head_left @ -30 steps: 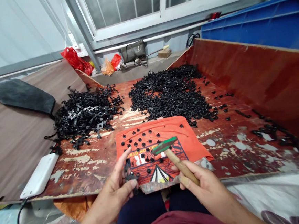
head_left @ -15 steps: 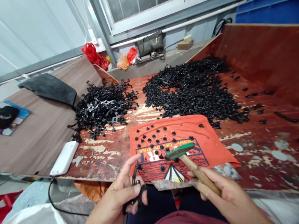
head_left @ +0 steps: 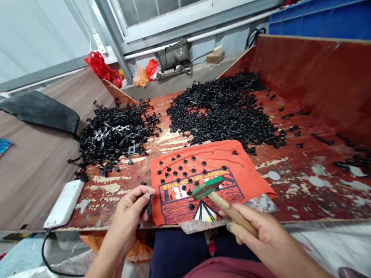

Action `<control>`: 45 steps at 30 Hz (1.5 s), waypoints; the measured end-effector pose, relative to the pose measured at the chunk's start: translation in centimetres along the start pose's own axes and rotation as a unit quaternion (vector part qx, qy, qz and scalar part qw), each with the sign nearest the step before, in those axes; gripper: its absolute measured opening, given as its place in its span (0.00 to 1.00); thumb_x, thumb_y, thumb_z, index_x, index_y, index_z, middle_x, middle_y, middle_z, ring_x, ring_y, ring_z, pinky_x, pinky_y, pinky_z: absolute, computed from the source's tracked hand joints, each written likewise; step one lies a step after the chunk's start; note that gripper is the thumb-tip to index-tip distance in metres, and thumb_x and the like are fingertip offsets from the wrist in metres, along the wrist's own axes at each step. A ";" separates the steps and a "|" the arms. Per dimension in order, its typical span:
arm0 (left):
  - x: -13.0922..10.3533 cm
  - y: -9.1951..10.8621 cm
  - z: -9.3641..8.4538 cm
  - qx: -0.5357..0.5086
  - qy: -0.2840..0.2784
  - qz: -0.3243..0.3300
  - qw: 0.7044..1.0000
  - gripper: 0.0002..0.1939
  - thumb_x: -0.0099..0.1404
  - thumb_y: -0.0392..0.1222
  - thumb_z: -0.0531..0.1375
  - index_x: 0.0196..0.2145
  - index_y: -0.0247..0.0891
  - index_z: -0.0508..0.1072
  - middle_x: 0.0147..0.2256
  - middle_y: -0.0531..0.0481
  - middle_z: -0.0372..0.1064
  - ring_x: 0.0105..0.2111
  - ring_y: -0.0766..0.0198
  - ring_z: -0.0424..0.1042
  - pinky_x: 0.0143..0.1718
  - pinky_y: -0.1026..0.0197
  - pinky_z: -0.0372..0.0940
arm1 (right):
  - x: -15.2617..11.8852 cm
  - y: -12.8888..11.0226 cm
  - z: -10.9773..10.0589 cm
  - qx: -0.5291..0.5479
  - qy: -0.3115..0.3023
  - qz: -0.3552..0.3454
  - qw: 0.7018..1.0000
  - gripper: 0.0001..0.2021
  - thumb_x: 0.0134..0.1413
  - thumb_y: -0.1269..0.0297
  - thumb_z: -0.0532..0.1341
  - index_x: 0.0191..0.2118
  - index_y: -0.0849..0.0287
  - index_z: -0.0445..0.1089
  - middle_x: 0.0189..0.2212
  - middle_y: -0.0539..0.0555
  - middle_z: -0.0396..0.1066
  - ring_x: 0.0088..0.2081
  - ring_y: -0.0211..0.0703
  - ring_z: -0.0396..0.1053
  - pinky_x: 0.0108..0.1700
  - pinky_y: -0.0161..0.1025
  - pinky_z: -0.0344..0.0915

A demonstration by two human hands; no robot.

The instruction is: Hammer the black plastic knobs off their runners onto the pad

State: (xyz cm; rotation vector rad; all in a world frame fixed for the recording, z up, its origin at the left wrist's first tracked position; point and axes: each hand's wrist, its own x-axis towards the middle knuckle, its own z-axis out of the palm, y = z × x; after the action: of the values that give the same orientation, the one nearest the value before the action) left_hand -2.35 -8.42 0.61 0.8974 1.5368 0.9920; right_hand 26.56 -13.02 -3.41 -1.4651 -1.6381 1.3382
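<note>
My left hand (head_left: 135, 209) is closed around a small black linked part (head_left: 148, 205), mostly hidden by the fingers, beside the left edge of an orange cloth (head_left: 253, 180). My right hand (head_left: 250, 226) grips the wooden handle of a hammer (head_left: 222, 202). Its green and brown head (head_left: 207, 187) is over the cloth's printed area. Several small black round pieces (head_left: 191, 206) stand spread on the cloth. Behind it lies a big heap of small black parts (head_left: 229, 120), and to the left a heap of black linked parts (head_left: 114, 134).
A white power bank (head_left: 64, 204) with a black cable lies at the table's front left. A dark cloth pad (head_left: 38, 112) is farther back. Red side board (head_left: 321, 72) and blue crate (head_left: 323, 12) stand at the right. Plastic bags (head_left: 101, 70) sit by the wall.
My left hand has moved left and turned, its fingers now closer together around the black part. My right hand still holds the hammer over the cloth. The camera view has shifted slightly right.
</note>
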 end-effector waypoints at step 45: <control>6.8 -0.3 -0.1 -0.032 -0.084 -0.007 0.996 0.19 0.48 0.46 0.68 0.34 0.38 0.65 0.14 0.59 0.64 0.12 0.71 0.62 0.11 0.75 0.47 | 7.8 -7.5 0.5 -0.275 -0.012 -0.238 0.932 0.28 0.67 0.70 0.51 0.69 0.40 0.52 0.52 0.51 0.75 0.45 0.46 0.76 0.47 0.42 0.73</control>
State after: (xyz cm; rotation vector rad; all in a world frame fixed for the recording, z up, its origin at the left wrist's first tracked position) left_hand -3.60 -2.32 -2.13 0.9004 1.3615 0.9269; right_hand 21.27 -5.02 1.72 -1.2001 -2.3199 0.6549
